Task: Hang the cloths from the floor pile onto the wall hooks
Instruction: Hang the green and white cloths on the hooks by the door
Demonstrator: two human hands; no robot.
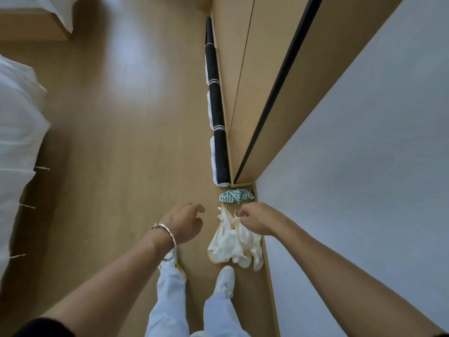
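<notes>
At the foot of the wall, close by the person's feet: one cream, limp fabric cloth with pale yellow edging point(233, 246), gathered at its top and pinched in the curled fingers of the right hand point(255, 220), the rest hanging in loose folds; whether its lower hem touches the floor cannot be told. Left hand point(184, 222): holding nothing, fingers loosely spread, just beside the cloth, a silver metal bangle point(167, 233) on its wrist. One crumpled green-and-white patterned cloth point(235, 196) lies in the corner just beyond, not yet picked up. Hazards, as judged: the grip takes only a small bunch of fabric, so the cloth may slip free on lifting; trailing folds hang near a white shoe point(226, 279) and could be trodden on; the hooks are out of view, so the reach to them is unknown. Surface: smooth light-brown wooden floor point(121, 117) with a soft sheen. Room: plain white wall point(364, 166) to the right; light wooden cabinet panels point(243, 69) ahead, a long black rolled mat point(217, 113) lying along their base; white bedding point(17, 130) to the left.
</notes>
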